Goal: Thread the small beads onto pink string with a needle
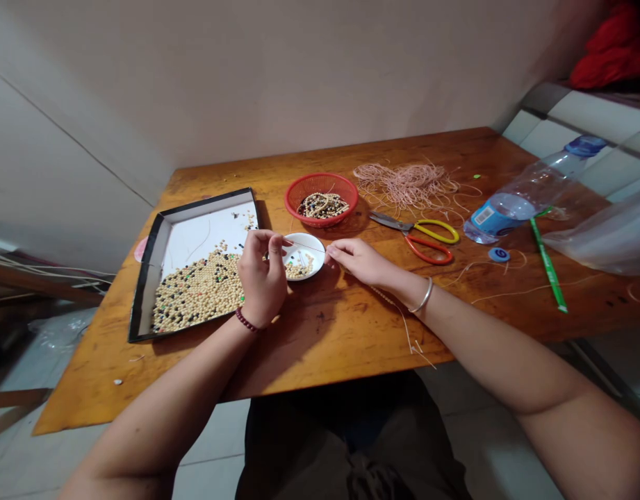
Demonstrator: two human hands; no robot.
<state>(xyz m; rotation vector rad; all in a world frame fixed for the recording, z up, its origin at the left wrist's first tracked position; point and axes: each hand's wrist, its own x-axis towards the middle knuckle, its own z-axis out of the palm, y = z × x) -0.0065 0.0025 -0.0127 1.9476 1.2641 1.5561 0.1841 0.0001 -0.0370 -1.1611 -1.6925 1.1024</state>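
A thin cord (pixel 308 246) is stretched between my two hands above a small white dish (pixel 321 269) of loose beads. My left hand (pixel 263 274), with a dark bead bracelet at the wrist, pinches the cord's left end beside the dish. At the dish's right, my right hand (pixel 357 258) has thumb and forefinger closed on the other end; a silver bangle circles that wrist. A strand of pale beads (pixel 383 296) hangs below the right hand, its loose ends lying on the table. Whether a bead sits in my fingertips is too small to tell.
A black-edged tray (pixel 142 292) of pale and coloured beads lies left. Behind the dish stands a red basket (pixel 322 222) of bead strings. Rightward are tangled pink cord (pixel 403 184), scissors (pixel 429 243), a tilted water bottle (pixel 507 208), a blue cap (pixel 499 255) and a green strip (pixel 547 267).
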